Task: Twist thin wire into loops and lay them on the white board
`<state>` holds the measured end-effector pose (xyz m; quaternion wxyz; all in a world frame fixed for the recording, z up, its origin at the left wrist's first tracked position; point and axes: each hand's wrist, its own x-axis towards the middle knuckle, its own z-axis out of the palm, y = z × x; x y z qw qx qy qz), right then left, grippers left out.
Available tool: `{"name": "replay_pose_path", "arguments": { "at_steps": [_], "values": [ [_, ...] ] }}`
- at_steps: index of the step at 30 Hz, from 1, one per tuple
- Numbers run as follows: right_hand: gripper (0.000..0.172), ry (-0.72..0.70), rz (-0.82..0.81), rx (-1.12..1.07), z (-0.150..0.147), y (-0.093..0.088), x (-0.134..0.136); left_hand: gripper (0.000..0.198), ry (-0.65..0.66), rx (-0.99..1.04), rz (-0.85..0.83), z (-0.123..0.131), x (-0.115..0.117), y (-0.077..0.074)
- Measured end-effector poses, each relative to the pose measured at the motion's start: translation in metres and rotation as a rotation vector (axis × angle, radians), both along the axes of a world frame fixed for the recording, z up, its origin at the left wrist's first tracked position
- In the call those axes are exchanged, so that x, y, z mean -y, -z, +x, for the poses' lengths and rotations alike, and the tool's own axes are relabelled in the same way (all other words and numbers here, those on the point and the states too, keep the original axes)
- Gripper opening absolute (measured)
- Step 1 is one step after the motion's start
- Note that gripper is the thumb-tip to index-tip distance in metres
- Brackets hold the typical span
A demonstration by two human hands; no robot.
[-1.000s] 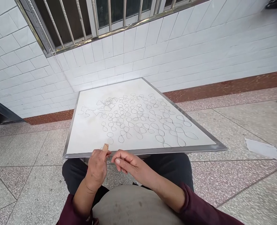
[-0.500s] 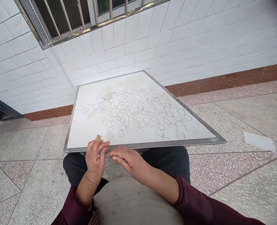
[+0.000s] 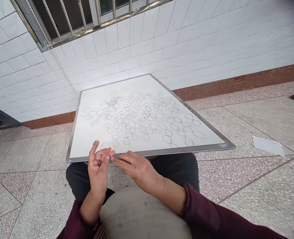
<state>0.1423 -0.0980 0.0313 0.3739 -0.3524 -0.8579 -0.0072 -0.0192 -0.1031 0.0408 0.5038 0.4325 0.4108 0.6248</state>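
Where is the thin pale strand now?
In the head view, below and left of centre, the strand shows between the left hand and right hand, by the near edge of the white grey-framed board.

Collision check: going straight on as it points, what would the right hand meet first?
Probably the thin pale strand, if the right hand isn't touching it, then the left hand; depth is unclear.

Looks fwd/down from head ht., sl. tilted, near L hand [image 3: 99, 169] & R hand [image 3: 143, 170], across white board [image 3: 83, 134] to tiled wall [image 3: 199, 53].
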Motion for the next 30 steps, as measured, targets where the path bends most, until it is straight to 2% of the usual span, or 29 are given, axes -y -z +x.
{"name": "replay_pose_path", "arguments": {
  "at_steps": [5, 10, 15, 19, 22, 25, 28, 30],
  "values": [
    [0.031, 0.014, -0.006, 0.028, 0.001, -0.001, 0.0, 0.059, -0.019, 0.01, 0.026, 0.004, 0.003, -0.002],
    [0.033, 0.017, 0.015, 0.091, 0.002, 0.0, 0.0, 0.059, -0.058, 0.021, -0.059, 0.007, 0.002, -0.004],
    [0.035, 0.031, 0.009, 0.121, 0.002, 0.002, -0.001, 0.057, -0.034, 0.01, -0.119, 0.006, 0.0, -0.001],
    [0.031, 0.02, -0.029, -0.007, 0.001, 0.001, 0.002, 0.05, -0.074, 0.039, -0.123, 0.006, -0.003, -0.002],
    [0.021, -0.053, -0.221, -0.212, -0.002, 0.004, 0.006, 0.05, -0.112, 0.153, -0.153, 0.005, -0.005, -0.006],
    [0.019, -0.071, -0.603, -0.445, -0.007, 0.01, 0.006, 0.052, -0.112, 0.258, -0.208, 0.004, -0.006, -0.01],
    [0.023, -0.036, -0.937, -0.711, -0.011, 0.013, 0.002, 0.052, -0.102, 0.298, -0.257, 0.003, -0.006, -0.01],
    [0.029, -0.034, -1.037, -0.852, -0.011, 0.01, 0.0, 0.051, -0.102, 0.308, -0.271, 0.004, -0.006, -0.009]
  ]
}}
